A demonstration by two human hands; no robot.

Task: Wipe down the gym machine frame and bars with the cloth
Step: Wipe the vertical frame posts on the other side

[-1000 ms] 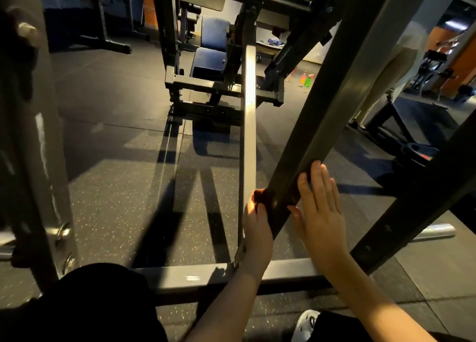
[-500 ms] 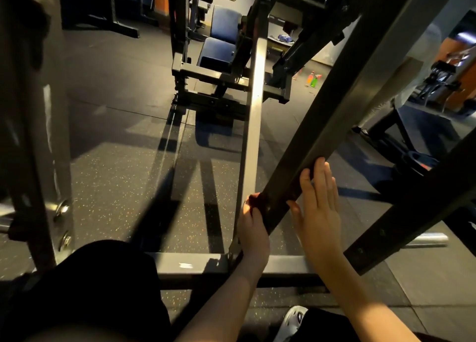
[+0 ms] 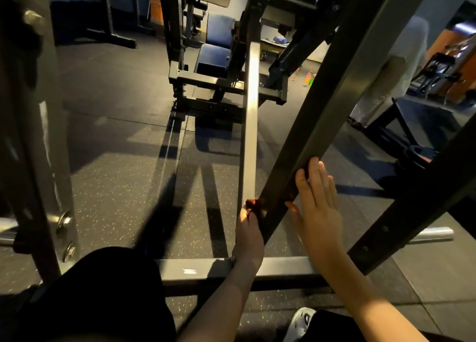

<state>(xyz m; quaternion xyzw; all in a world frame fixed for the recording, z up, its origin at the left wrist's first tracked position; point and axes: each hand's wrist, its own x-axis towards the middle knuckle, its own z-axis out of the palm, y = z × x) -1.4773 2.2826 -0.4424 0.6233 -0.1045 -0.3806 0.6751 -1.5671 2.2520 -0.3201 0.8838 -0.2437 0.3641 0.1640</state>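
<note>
A dark diagonal frame bar (image 3: pixel 322 104) of the gym machine slants from the upper right down to the floor crossbar (image 3: pixel 195 269). My left hand (image 3: pixel 248 232) grips a small reddish cloth (image 3: pixel 251 205) and holds it against the bar's left lower edge. Most of the cloth is hidden behind the bar and my fingers. My right hand (image 3: pixel 319 202) lies flat on the bar's right side with straight fingers pointing up the bar and holds nothing.
A pale flat bar (image 3: pixel 251 109) runs up beside the diagonal one. A thick upright with bolts (image 3: pixel 51 161) stands at the left, and another dark strut (image 3: pixel 412 207) crosses at the right. A blue padded seat (image 3: pixel 213 58), bottles (image 3: pixel 309 78) and a standing person (image 3: pixel 386 84) are farther back.
Both hands stay at about the same spot on the diagonal bar. The view has shifted slightly.
</note>
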